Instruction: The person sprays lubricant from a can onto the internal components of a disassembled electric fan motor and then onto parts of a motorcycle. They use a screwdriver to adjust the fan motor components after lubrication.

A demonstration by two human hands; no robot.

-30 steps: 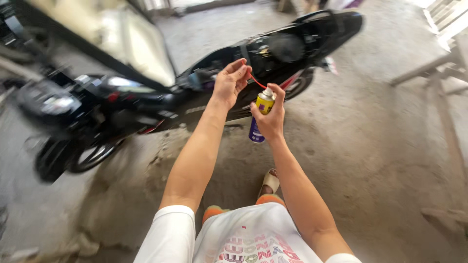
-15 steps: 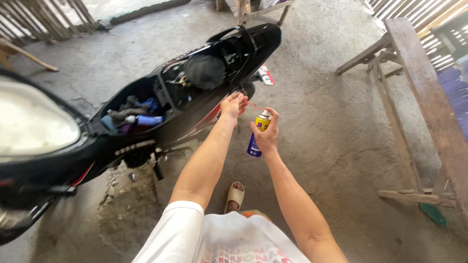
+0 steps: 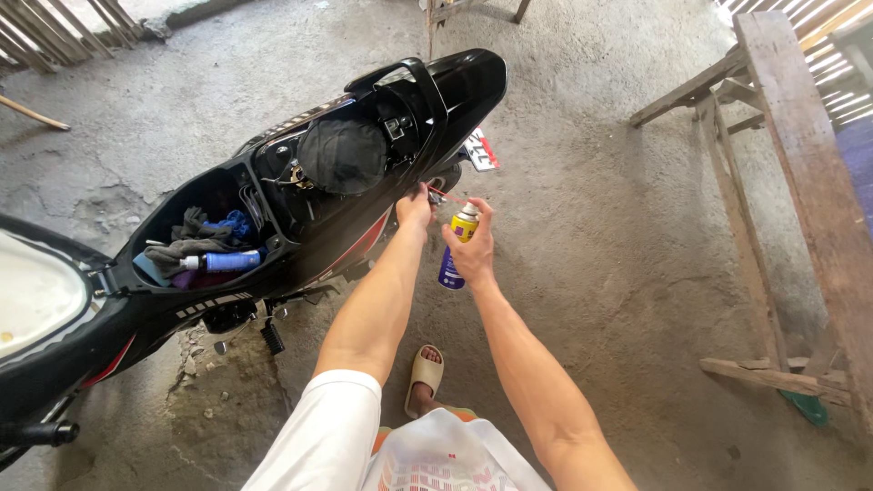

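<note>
Head view: right hand (image 3: 473, 259) is gripping a yellow and blue spray can (image 3: 457, 244) upright, grip clenched round its body, forefinger resting on the nozzle. Left hand (image 3: 415, 207) is pinching the thin red straw (image 3: 452, 196) near the motorcycle (image 3: 364, 218) flank, below the open seat compartment (image 3: 214, 238). No spray is showing; judging the aiming as under way, spraying not yet begun

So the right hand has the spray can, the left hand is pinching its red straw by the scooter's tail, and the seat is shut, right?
Not quite: the seat is lifted, so the head view looks into the open underseat compartment. The rest holds: the right hand grips the spray can, and the left hand pinches the red straw beside the scooter's tail.
</note>
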